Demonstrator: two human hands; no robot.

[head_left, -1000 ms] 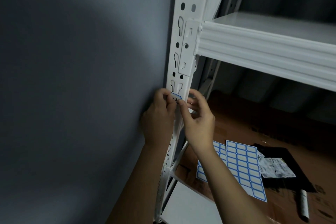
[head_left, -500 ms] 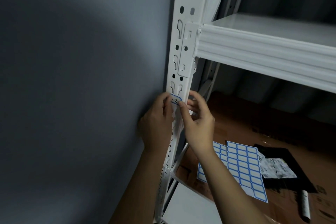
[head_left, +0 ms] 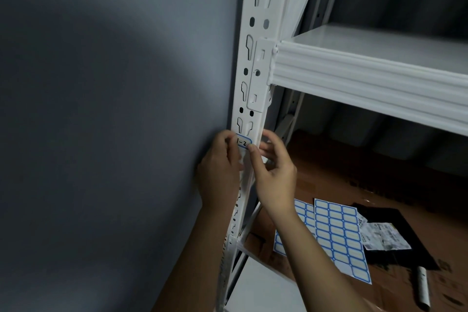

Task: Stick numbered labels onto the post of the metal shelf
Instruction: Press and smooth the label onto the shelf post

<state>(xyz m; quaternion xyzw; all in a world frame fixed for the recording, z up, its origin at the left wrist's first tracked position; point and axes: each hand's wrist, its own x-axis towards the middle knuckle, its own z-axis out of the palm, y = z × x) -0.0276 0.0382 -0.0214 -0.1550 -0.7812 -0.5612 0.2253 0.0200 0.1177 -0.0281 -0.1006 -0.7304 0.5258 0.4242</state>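
Now your left hand (head_left: 219, 159) and right hand (head_left: 272, 167) each pinch an end of the label (head_left: 242, 142) marked 1-2, holding it flat on the post (head_left: 263, 58) just below the shelf bracket, likely so it sets straight; spare label sheets (head_left: 336, 233) lie below.

I see a white post (head_left: 263, 33) punched with a repeating pattern of dark keyhole slots and round holes; the shelf beam (head_left: 367, 83) beside it is white with ribbed lines. The label (head_left: 243, 142) is white, blue-bordered, with black "1-2" handwriting. The wall (head_left: 101, 109) is plain grey-blue. I make out label sheets (head_left: 336, 235) showing a grid of blue-outlined white rectangles on brown cardboard (head_left: 329, 159)
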